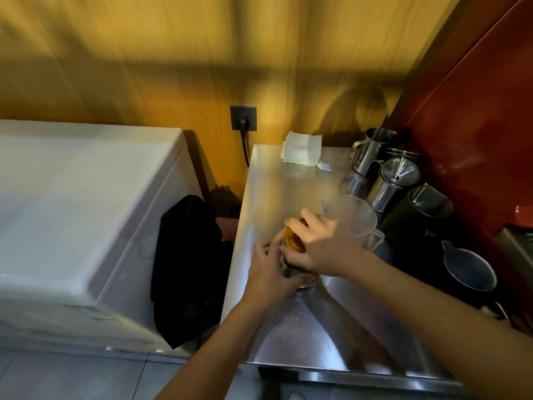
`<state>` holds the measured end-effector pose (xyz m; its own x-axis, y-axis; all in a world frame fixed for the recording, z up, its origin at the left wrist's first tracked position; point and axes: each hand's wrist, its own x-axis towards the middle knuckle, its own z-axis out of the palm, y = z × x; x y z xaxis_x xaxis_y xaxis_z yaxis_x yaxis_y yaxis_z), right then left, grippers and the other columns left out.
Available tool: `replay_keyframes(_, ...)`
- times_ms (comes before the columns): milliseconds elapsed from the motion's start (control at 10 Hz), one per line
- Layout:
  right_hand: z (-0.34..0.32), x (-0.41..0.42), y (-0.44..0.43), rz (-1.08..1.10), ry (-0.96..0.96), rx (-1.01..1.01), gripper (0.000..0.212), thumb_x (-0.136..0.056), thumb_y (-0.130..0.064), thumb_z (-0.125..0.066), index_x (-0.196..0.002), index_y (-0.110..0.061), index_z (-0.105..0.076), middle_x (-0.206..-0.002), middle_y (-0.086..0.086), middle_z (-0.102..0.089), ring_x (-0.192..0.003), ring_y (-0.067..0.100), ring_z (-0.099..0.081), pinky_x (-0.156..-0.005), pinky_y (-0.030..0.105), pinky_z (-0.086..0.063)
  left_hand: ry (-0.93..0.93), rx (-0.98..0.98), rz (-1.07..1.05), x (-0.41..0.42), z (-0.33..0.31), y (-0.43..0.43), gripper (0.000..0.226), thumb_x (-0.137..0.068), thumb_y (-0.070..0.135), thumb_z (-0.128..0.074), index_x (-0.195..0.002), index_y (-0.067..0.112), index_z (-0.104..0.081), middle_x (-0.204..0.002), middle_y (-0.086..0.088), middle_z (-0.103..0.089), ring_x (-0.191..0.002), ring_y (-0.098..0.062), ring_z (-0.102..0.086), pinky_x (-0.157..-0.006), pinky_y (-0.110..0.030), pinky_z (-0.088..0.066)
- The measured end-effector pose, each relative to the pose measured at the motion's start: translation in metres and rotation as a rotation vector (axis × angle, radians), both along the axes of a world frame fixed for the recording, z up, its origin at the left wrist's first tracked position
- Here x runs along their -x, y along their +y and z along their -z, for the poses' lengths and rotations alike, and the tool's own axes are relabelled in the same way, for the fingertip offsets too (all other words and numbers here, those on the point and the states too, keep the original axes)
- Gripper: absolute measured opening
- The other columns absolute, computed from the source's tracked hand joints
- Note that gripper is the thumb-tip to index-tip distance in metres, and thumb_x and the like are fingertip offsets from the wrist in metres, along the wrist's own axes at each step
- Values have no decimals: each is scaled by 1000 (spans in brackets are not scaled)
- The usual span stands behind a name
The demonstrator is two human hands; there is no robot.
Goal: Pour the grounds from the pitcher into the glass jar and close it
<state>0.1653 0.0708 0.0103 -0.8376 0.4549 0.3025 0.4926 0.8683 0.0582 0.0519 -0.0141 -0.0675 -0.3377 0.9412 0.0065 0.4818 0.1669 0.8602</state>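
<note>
A small glass jar stands on the steel counter, mostly hidden by both hands. My left hand wraps around its side from the left. My right hand grips the jar's top, where a golden-brown lid shows between the fingers, tilted toward me. Just behind my right hand stands a clear plastic pitcher, upright, apart from both hands.
Several steel jugs and dark pitchers crowd the counter's right side against a red wall. A folded white paper lies at the back. A white chest appliance with a black cloth stands left of the counter.
</note>
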Motion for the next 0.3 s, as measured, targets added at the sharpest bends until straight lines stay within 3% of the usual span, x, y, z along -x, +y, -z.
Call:
replay_keyframes(100,-5,0,0,78,-20,121,68,-74,-69,-46,-113,-14,-52,-99,12,-58,-78,34,-62,-60,40,-52,-7,77,88,7,-12,-2,95,-52,61,-72,-134,54,-24,-130,3,-31,-128,-22,-34,-109,-41,-33)
replay_keyframes(200,-15,-4,8,143,-4,287,81,-68,-81,-33,-123,-22,-40,-112,5,-58,-97,27,-57,-79,42,-49,53,116,192,23,-30,-2,90,-54,75,-65,-122,75,-6,-151,8,-18,-141,-19,-16,-117,-43,-19)
replay_keyframes(300,-24,-10,19,169,63,320,76,-75,-75,-37,-129,-22,-37,-118,5,-58,-101,25,-53,-75,36,-41,97,86,171,42,-54,0,92,-66,79,-53,-143,51,-11,-160,6,-10,-145,-20,-11,-119,-50,-15)
